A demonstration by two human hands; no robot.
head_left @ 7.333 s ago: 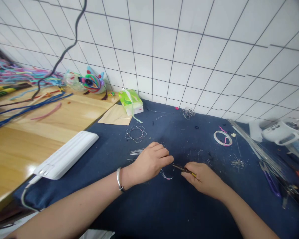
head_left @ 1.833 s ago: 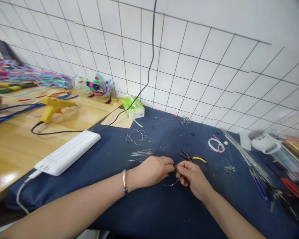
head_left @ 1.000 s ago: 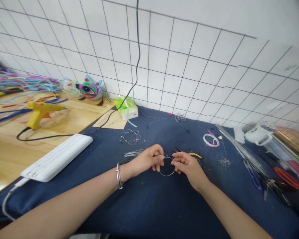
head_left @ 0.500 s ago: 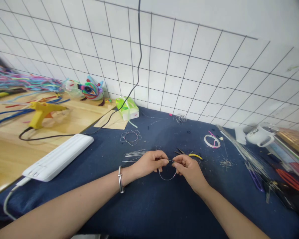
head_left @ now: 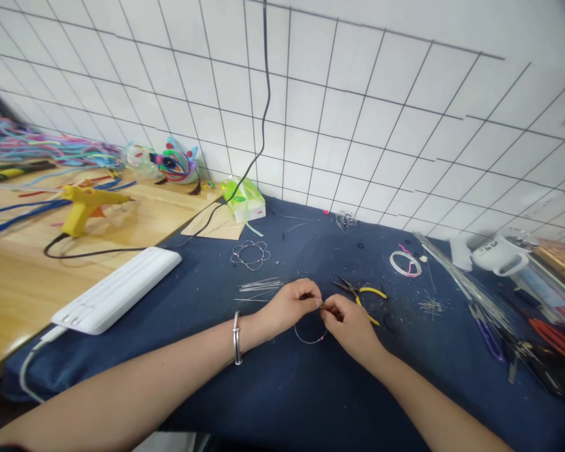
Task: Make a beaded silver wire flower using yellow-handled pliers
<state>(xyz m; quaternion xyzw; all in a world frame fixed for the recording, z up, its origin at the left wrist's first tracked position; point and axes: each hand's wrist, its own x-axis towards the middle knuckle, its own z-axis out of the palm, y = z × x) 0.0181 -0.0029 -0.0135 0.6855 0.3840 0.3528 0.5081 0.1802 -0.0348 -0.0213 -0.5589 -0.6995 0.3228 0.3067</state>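
A thin wire ring (head_left: 307,341) with a small pink bead hangs below my fingertips, over the dark blue cloth. My left hand (head_left: 295,305) pinches its upper part, and my right hand (head_left: 346,319) pinches it close beside, the fingertips almost touching. The fingers hide the wire between them. Just beyond my right hand lie yellow-handled pliers (head_left: 358,291), jaws pointing left. Behind my left hand is a row of straight wire pieces (head_left: 258,285). Farther back lies a flower-shaped wire piece (head_left: 250,255) with small beads.
On the left stand a white power strip (head_left: 117,290) and a yellow glue gun (head_left: 82,210) with its cord. A tissue pack (head_left: 249,204) sits near the wall. To the right are a white ring-shaped roll (head_left: 394,267), a bundle of long wires (head_left: 461,279), purple-handled scissors (head_left: 488,339) and a white mug (head_left: 496,258).
My hands have drawn closer together at the fingertips, covering the wire span between them. My right hand has shifted slightly down and left, uncovering more of the pliers. The view has shifted a little.
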